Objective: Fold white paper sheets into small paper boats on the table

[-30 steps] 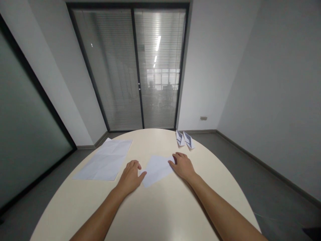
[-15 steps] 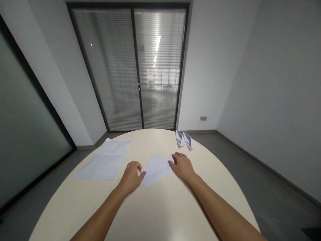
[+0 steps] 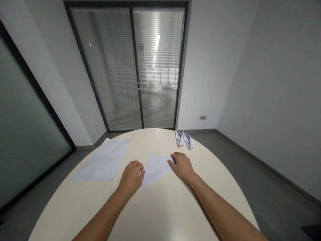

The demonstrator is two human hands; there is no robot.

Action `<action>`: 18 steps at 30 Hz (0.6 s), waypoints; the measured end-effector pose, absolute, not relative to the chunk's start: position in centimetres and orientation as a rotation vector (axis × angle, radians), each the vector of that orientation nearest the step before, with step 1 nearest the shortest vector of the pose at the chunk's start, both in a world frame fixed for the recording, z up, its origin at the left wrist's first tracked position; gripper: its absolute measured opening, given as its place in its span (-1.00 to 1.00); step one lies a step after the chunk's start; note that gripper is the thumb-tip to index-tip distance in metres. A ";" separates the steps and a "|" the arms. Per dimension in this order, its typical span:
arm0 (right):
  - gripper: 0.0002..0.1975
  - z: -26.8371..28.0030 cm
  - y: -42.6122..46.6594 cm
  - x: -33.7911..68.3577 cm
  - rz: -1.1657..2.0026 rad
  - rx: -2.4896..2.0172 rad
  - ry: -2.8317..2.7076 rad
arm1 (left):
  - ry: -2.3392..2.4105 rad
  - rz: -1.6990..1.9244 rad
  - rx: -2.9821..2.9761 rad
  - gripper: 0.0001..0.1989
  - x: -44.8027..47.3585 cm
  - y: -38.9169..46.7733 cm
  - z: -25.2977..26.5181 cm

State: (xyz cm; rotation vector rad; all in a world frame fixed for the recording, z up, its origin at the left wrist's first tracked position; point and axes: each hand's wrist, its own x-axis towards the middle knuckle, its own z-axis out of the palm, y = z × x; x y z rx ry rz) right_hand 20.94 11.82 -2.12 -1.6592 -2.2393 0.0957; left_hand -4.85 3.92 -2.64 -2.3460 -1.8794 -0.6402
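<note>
A folded sheet of white paper [image 3: 156,170] lies on the table between my two hands, its lower edge slanting up to the right. My left hand [image 3: 131,175] is closed at its left edge, thumb and fingers pinching the paper there. At the right corner, my right hand [image 3: 182,165] grips the sheet, with the thumb on top and the fingers curled around the far side. The exact fingertip contact of both hands is partly hidden.
Larger white sheets [image 3: 105,160] lie flat on the left of the round cream table [image 3: 150,214]. Two folded paper pieces [image 3: 184,139] stand near the far right edge. Beyond the table is a glass door with blinds [image 3: 120,73].
My left thumb and fingers have drawn closer together at the paper's left edge. My right hand has hardly moved, and the view has shifted slightly.
</note>
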 end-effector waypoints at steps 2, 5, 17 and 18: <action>-0.69 -2.2 11.8 21.0 0.088 -1.648 -2.254 | -1.881 -0.581 -2.315 -0.87 -4.9 4.0 -2.5; -0.71 -2.2 11.8 21.0 0.079 -1.646 -2.257 | -1.897 -0.495 -2.275 -0.84 -4.9 4.2 -2.4; -0.73 -1.6 11.7 20.8 0.050 -1.654 -2.277 | -1.962 -0.365 -2.276 -0.78 -3.6 3.7 -1.4; -0.73 -1.6 11.7 20.8 0.047 -1.653 -2.278 | -1.961 -0.357 -2.274 -0.78 -3.5 3.6 -1.2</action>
